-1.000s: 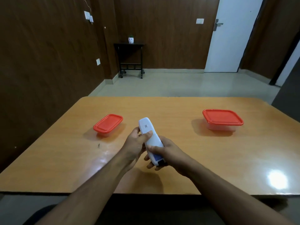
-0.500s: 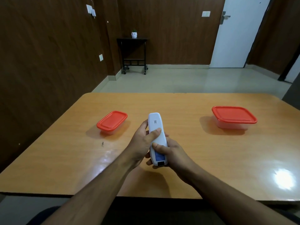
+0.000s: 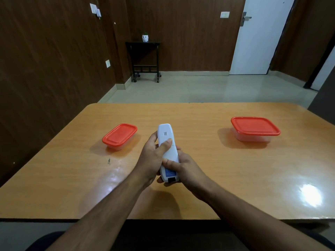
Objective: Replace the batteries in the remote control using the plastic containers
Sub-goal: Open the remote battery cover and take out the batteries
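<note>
Fingers of both hands grip QR-labelled remote control.

A glossy orange-brown wooden table with rounded corners stood on a pale tiled floor. Against the dark brown wood-panelled wall was a small black side table, carrying a little white pot. A white door was shut.

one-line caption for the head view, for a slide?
Both hands, left and right, grip the white remote back-up between two red-lidded containers.
</note>
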